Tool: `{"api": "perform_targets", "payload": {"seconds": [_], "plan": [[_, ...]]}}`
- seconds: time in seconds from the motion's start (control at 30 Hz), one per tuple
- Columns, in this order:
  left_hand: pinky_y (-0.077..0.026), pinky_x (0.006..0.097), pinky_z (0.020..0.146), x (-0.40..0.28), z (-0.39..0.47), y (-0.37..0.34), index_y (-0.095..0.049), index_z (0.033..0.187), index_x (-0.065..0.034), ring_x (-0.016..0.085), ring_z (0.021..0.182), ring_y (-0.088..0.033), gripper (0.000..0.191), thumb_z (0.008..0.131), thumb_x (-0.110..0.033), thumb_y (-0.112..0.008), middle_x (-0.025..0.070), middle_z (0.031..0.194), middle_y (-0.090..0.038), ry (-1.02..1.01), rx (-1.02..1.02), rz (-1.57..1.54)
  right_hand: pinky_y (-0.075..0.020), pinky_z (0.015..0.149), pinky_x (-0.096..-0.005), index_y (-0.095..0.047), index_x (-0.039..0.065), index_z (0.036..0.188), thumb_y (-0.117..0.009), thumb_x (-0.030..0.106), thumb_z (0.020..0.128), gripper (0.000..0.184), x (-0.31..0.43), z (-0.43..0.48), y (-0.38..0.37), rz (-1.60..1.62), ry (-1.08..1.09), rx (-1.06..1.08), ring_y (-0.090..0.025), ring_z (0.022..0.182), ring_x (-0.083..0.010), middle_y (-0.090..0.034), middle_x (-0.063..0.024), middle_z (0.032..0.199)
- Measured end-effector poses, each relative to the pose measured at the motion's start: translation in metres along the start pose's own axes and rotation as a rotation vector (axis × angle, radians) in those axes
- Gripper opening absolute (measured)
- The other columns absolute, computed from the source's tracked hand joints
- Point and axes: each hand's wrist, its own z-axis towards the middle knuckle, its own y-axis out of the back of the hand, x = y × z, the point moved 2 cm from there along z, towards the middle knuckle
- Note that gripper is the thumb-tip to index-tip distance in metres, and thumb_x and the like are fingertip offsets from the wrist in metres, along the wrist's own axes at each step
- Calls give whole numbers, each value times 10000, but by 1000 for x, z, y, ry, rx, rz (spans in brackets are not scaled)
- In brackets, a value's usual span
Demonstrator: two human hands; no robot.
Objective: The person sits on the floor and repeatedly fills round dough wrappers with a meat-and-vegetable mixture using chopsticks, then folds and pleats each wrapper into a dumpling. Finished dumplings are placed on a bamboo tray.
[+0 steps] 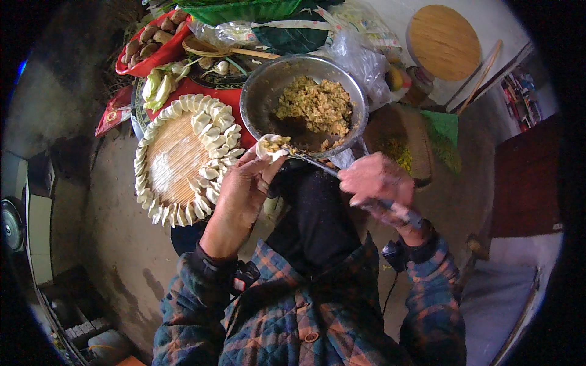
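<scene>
My left hand (242, 196) holds a dumpling wrapper (272, 147) with filling on it, close to the near rim of a metal bowl. In my right hand (377, 187), somewhat blurred, is a metal utensil (322, 166) whose tip touches the filling in the wrapper; the tip's shape is hard to make out. The steel bowl (247, 108) contains a chopped filling (318, 107), heaped towards its far right. Left of the bowl lies a round tray of thin slats (176, 155), dusted with flour, with folded dumplings (213, 132) around its edge and massed on its right.
A red basket of potatoes or similar tubers (149, 45) stands at the back left, near pale green vegetables (159, 87). Behind the bowl are a green basket (242, 11) and plastic bags (355, 59). A round wooden board (444, 42) is at the back right.
</scene>
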Motion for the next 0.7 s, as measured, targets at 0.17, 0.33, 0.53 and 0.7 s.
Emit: {"api": "perform_targets", "payload": {"seconds": [0.17,0.33,0.53,0.7], "plan": [[-540,338,1039,-2,0,8,-476,1357,103,274,1185,-628,396,965,72,-435,198,1302,-603,-29,-15,65,-557,826,-339,-732,43,975,-682,80,931,77,-46,0,16,112,-387,-279,-679,922,-167,-722,-87,984],[-537,354,1024,17,-6,12,-494,1372,65,276,1194,-630,388,987,38,-456,177,1320,-610,109,43,80,-568,696,-276,-716,-30,941,-628,199,997,252,-95,5,21,241,-817,-220,-686,805,-132,-714,-58,913],[-494,365,1058,28,-10,17,-497,1375,48,254,1211,-618,396,982,5,-487,151,1341,-607,167,30,155,-603,654,-273,-709,-24,981,-627,220,998,259,-114,6,27,564,-872,-230,-698,778,-136,-719,-81,889],[-531,362,1027,24,-12,16,-496,1379,47,256,1203,-628,377,1005,1,-482,159,1315,-620,156,25,103,-625,651,-306,-709,-2,963,-641,279,990,291,-116,-7,27,667,-944,-401,-717,746,-173,-725,-103,887]]}}
